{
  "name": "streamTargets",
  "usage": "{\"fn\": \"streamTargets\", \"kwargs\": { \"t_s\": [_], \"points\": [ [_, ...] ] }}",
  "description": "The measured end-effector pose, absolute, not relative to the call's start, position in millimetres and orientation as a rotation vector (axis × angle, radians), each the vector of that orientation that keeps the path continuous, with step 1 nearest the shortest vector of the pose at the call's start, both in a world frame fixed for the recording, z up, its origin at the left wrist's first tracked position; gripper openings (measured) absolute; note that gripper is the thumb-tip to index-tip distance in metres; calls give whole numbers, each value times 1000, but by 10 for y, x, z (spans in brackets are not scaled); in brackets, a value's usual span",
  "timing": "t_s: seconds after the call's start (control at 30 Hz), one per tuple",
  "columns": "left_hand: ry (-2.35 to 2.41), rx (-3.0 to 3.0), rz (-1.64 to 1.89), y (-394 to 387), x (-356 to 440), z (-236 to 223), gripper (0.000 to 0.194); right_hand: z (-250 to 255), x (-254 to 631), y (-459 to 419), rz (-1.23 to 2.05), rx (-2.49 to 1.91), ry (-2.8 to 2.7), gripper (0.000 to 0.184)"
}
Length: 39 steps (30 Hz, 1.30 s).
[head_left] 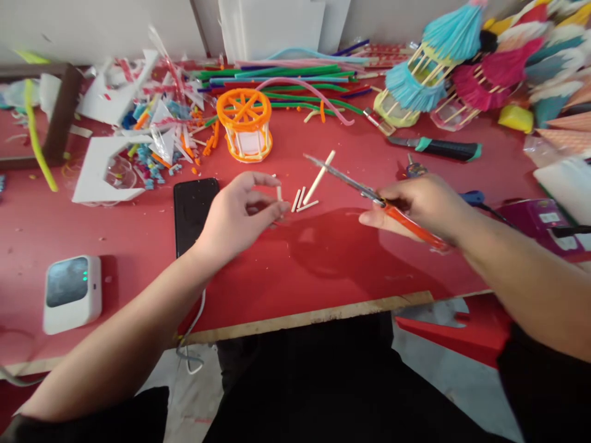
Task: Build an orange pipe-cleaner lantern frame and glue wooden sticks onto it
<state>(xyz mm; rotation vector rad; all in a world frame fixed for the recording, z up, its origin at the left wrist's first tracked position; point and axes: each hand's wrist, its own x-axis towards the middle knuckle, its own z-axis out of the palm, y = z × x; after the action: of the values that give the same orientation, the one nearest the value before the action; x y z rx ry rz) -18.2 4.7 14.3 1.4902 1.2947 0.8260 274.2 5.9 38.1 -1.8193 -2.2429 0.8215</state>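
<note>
My left hand (pixel 242 209) pinches a short whitish stick (pixel 279 193) between thumb and fingers, above the red table. In my right hand (pixel 425 200) is a pair of scissors (pixel 409 223) with orange handles, its blades pointing left and looking close together. Between the hands lie several short cut sticks (pixel 302 200) and one longer cream stick (pixel 319 177). Behind my left hand stands a small orange round frame (pixel 244 123) with a spoked top and pale upright sticks. Part of the black phone (pixel 196 212) is hidden by my left hand and wrist.
Coloured pipe cleaners (pixel 286 80) lie along the back beside scraps (pixel 157 147). A utility knife (pixel 446 149) and blue tiered model (pixel 415 80) are at right. A white device (pixel 72 292) sits at left. The table edge (pixel 305 321) is nearest me.
</note>
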Motion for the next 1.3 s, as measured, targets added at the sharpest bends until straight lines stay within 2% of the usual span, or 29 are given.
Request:
{"fn": "streamTargets", "kwargs": {
  "t_s": [0.1,0.2,0.37,0.53,0.73,0.83,1.03,1.17,1.3],
  "points": [
    [1534,1891,871,127,-283,81,12,308,2618,172,878,-1675,-2086,62],
    [1634,2196,739,154,-321,17,14,251,2477,208,917,-1566,-2013,62],
    [1581,2424,648,144,-291,-15,20,250,2386,162,825,-1639,-2051,64],
    [1506,2195,855,101,-259,80,20,171,2440,154,669,-1666,-2097,59],
    [1294,1728,1033,-10,-181,139,27,82,2353,115,621,-1482,-2203,52],
    [1380,1723,996,-57,-155,145,18,75,2288,85,580,-1451,-2213,55],
    [1426,1913,934,-72,-165,182,18,45,2307,97,454,-1458,-2208,57],
    [1279,2122,944,-55,-237,171,18,57,2382,120,411,-1402,-2256,53],
    [739,2477,1038,-61,-284,107,13,90,2528,147,329,-1228,-2400,41]
  ]
}}
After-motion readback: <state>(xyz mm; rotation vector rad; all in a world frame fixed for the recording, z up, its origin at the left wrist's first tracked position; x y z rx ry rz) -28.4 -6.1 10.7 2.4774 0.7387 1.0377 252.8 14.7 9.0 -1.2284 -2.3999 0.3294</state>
